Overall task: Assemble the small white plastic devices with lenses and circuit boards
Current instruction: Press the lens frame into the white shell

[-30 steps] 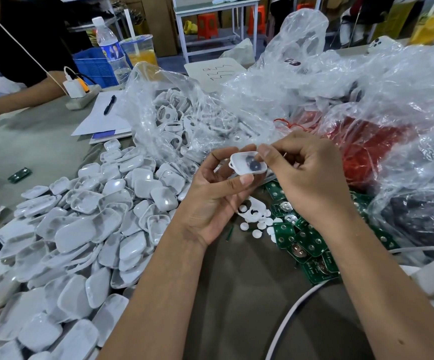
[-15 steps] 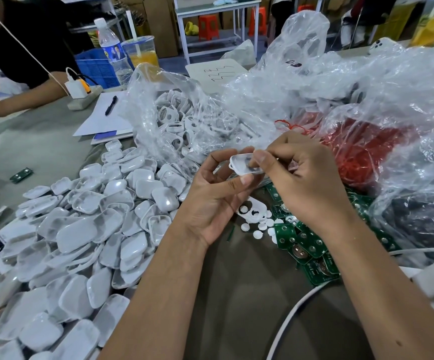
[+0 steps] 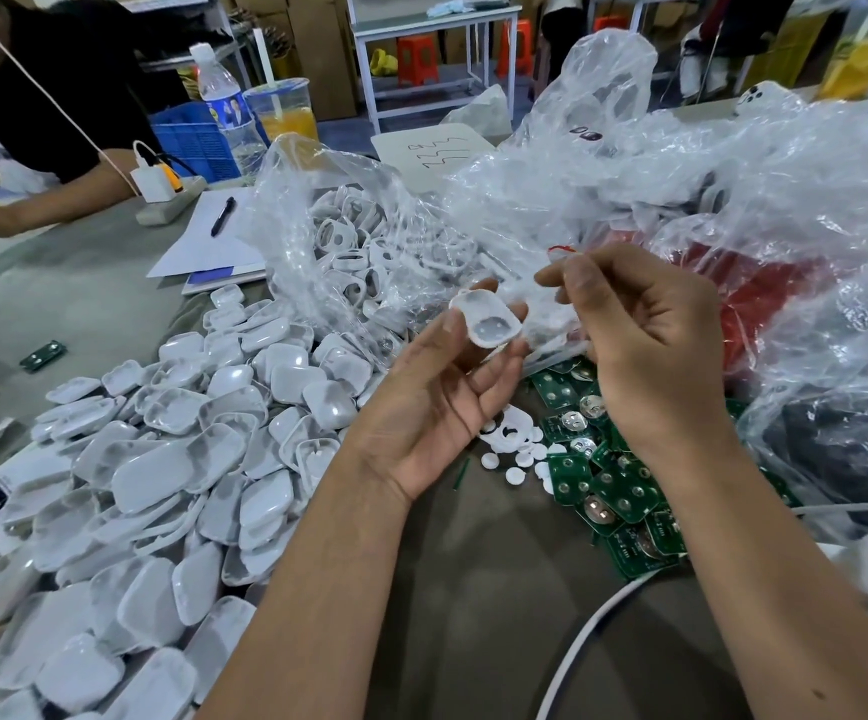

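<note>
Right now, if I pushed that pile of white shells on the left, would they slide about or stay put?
The shells would likely slide and scatter: they look glossy, with rounded backs, and lie loosely heaped at all angles. They are probably light, since the left hand holds a similar shell by the fingertips alone. Being thin and hollow, they may also flip over.

Two hands: the left hand [image 3: 437,402] and the right hand [image 3: 645,335]. One white shell [image 3: 489,320] held up. One pen [image 3: 223,215]. One bottle [image 3: 224,111]. One cup [image 3: 282,109] of orange drink. White shells [image 3: 172,459] and green boards [image 3: 613,485] lie in heaps, too many to count.
</note>
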Demonstrator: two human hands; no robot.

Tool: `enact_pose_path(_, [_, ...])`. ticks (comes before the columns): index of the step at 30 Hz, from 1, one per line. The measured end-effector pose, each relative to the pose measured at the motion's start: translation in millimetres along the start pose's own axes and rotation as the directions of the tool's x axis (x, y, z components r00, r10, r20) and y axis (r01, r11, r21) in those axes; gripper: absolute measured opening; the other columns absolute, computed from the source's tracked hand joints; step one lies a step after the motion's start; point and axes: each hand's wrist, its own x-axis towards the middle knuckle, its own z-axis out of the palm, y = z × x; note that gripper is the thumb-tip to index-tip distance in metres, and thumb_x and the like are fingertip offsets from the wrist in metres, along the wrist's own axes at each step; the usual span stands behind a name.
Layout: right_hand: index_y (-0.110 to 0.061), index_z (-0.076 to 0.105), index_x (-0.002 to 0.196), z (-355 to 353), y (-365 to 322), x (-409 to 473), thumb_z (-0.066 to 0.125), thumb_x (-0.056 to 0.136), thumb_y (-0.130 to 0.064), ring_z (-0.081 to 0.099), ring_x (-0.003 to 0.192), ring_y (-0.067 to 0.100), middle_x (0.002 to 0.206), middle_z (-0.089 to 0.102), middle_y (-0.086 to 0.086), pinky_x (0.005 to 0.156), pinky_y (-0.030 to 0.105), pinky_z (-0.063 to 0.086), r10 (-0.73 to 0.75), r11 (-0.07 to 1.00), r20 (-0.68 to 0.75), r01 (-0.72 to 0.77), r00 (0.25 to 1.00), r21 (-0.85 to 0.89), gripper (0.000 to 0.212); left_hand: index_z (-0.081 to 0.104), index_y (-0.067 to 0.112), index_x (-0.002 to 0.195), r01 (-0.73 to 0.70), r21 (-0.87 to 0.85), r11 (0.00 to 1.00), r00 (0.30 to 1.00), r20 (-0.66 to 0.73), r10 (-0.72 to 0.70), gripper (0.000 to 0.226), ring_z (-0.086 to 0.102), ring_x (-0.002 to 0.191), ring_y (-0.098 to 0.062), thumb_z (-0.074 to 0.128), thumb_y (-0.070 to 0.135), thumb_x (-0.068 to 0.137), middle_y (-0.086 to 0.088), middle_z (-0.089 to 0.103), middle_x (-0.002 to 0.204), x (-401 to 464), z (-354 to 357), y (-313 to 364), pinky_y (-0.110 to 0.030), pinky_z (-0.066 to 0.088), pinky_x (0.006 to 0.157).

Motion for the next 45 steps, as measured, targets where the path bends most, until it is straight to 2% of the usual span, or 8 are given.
enact_pose_path(7, [-0.020, 0.076, 0.089, -1, -4, -1, 0.077, 0.091, -0.014, 0.060, 0.072, 0.019, 0.084, 0.068, -0.005, 0.061, 0.034, 0.052, -0.114, 0.986, 0.051, 0.119, 0.992, -0.117, 0.006, 0.076, 0.005, 0.112, 0.128, -0.018, 0.992, 0.991, 0.043, -0.127, 0.036, 0.064, 0.073, -0.015, 0.062, 0.032, 0.093, -0.015, 0.071, 0.105, -2, -2, -1, -0.023, 0.057, 0.068])
enact_pose_path(15, [-0.018, 0.079, 0.086, 1, -6, -3, 0.084, 0.084, -0.012, 0.052, 0.068, 0.016, 0.084, 0.060, 0.000, 0.056, 0.015, 0.039, -0.109, 0.972, 0.168, 0.140, 0.980, -0.187, 0.008, 0.075, 0.006, 0.105, 0.133, 0.047, 0.990, 0.988, 0.075, -0.136, 0.030, 0.058, 0.072, -0.017, 0.054, 0.026, 0.098, -0.008, 0.066, 0.093, -4, -3, -1, -0.026, 0.053, 0.070])
enact_pose_path(24, [-0.017, 0.080, 0.083, 3, -5, -2, 0.088, 0.080, -0.007, 0.054, 0.067, 0.015, 0.078, 0.061, -0.001, 0.060, 0.016, 0.041, -0.072, 0.957, 0.234, 0.134, 0.969, -0.258, 0.013, 0.073, 0.006, 0.109, 0.153, 0.107, 0.982, 0.983, 0.088, -0.162, 0.028, 0.061, 0.074, -0.018, 0.058, 0.024, 0.094, -0.010, 0.063, 0.104, -4, -4, 0, -0.027, 0.054, 0.071])
enact_pose_path(32, [-0.016, 0.074, 0.084, -2, -7, 1, 0.076, 0.095, -0.025, 0.060, 0.062, 0.007, 0.069, 0.066, -0.008, 0.059, 0.014, 0.045, 0.016, 0.978, 0.113, 0.008, 0.993, -0.210, 0.014, 0.071, 0.005, 0.118, 0.074, -0.016, 0.997, 0.997, -0.014, -0.074, 0.033, 0.063, 0.077, -0.019, 0.057, 0.024, 0.096, -0.015, 0.070, 0.106, -3, -2, 3, -0.025, 0.059, 0.069])
enact_pose_path(35, [-0.024, 0.077, 0.084, -10, 0, 3, 0.074, 0.096, -0.027, 0.063, 0.063, 0.000, 0.068, 0.064, -0.018, 0.060, 0.007, 0.042, 0.203, 0.851, 0.282, -0.027, 0.938, -0.524, 0.013, 0.066, 0.002, 0.123, 0.014, -0.135, 0.991, 0.998, -0.066, -0.023, 0.038, 0.067, 0.079, -0.022, 0.060, 0.022, 0.092, -0.021, 0.069, 0.114, -2, -3, 6, -0.029, 0.061, 0.068])
enact_pose_path(37, [-0.029, 0.077, 0.086, -14, 3, 2, 0.077, 0.093, -0.025, 0.062, 0.068, -0.001, 0.074, 0.065, -0.018, 0.067, 0.015, 0.049, 0.345, 0.735, 0.341, -0.026, 0.874, -0.678, 0.008, 0.060, 0.002, 0.127, -0.011, -0.160, 0.987, 0.998, -0.071, 0.000, 0.040, 0.068, 0.082, -0.024, 0.060, 0.020, 0.091, -0.022, 0.068, 0.116, -2, -2, 7, -0.030, 0.061, 0.070])
enact_pose_path(40, [-0.035, 0.075, 0.089, -17, 1, 2, 0.083, 0.087, -0.030, 0.066, 0.079, 0.008, 0.089, 0.069, -0.013, 0.078, 0.031, 0.056, 0.490, 0.641, 0.357, -0.051, 0.795, -0.766, 0.010, 0.058, 0.003, 0.126, -0.024, -0.158, 0.987, 0.997, -0.071, 0.013, 0.038, 0.069, 0.085, -0.026, 0.060, 0.017, 0.090, -0.022, 0.067, 0.118, -4, -1, 7, -0.032, 0.062, 0.073])
enact_pose_path(45, [-0.037, 0.074, 0.096, -22, -1, 3, 0.091, 0.076, -0.040, 0.061, 0.090, 0.010, 0.095, 0.060, -0.018, 0.080, 0.027, 0.045, 0.568, 0.598, 0.418, -0.007, 0.709, -0.801, 0.027, 0.061, 0.005, 0.121, -0.047, -0.133, 0.990, 0.996, -0.079, 0.037, 0.033, 0.068, 0.093, -0.029, 0.058, 0.013, 0.090, -0.022, 0.067, 0.120, -5, 0, 7, -0.031, 0.061, 0.082])
